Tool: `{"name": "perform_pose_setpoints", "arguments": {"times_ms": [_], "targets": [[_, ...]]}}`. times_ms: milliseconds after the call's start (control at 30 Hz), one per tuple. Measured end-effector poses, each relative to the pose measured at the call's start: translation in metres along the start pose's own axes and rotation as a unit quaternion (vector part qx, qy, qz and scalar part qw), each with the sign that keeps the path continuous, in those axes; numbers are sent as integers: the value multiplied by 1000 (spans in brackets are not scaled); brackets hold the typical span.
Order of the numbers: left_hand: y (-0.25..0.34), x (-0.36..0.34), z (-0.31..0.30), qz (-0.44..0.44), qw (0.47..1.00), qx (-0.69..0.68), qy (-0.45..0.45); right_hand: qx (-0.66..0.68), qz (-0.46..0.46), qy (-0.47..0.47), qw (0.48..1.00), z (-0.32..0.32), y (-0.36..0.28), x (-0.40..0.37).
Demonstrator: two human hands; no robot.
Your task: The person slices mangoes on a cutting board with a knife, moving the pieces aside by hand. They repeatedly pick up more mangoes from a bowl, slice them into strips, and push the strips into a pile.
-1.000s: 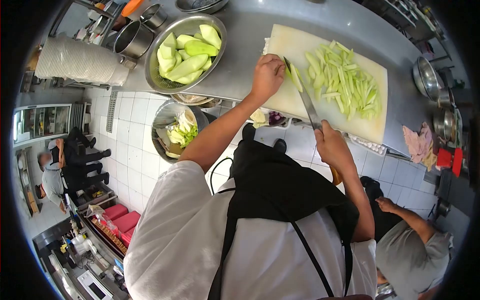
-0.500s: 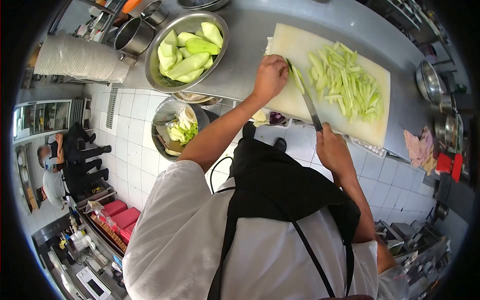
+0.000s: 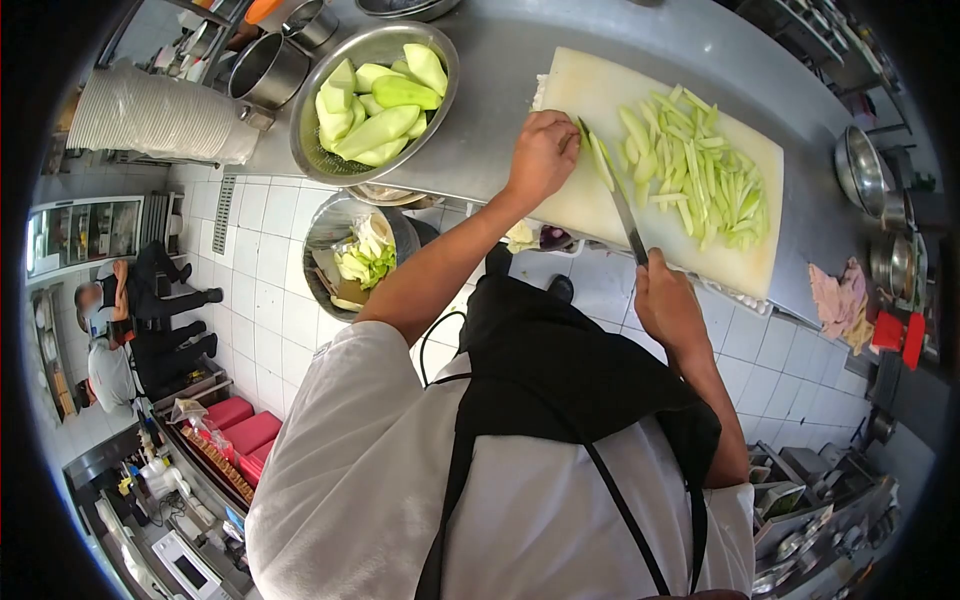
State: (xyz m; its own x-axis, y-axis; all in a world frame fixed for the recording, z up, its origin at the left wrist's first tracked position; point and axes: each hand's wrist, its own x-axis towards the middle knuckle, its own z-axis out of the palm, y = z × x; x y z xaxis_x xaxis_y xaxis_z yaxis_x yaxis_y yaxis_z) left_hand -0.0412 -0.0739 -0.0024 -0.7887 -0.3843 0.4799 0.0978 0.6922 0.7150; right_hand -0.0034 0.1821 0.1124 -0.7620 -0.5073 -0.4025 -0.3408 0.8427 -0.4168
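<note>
My left hand (image 3: 541, 153) presses a pale green vegetable piece (image 3: 590, 150) onto the white cutting board (image 3: 590, 85); most of that piece is hidden under my fingers. My right hand (image 3: 667, 304) grips the handle of a knife (image 3: 618, 195), whose blade lies against the piece right beside my left fingertips. A pile of cut green strips (image 3: 693, 168) covers the board's right half. Left of the board, a steel colander (image 3: 325, 165) holds several peeled green halves (image 3: 378, 100).
The steel counter (image 3: 490, 90) carries pots (image 3: 268, 72) at the left and bowls (image 3: 858, 165) at the right. A bin of peelings (image 3: 355, 262) stands below on the tiled floor. A person (image 3: 130, 320) sits far left. Red crates (image 3: 245, 435) lie lower left.
The knife blade has shifted slightly along the piece under my left hand. A person who crouched at the lower right a second ago is gone from view.
</note>
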Motion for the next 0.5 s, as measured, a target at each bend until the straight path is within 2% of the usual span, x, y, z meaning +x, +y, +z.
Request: {"name": "perform_pose_setpoints", "arguments": {"times_ms": [400,500], "targets": [[-1,0,1,-4,1000,-10,-3,-4,12,-23,1000,5,2,9],[-6,0,5,25,999,-9,17,-7,1,-13,1000,24,20,16]]}}
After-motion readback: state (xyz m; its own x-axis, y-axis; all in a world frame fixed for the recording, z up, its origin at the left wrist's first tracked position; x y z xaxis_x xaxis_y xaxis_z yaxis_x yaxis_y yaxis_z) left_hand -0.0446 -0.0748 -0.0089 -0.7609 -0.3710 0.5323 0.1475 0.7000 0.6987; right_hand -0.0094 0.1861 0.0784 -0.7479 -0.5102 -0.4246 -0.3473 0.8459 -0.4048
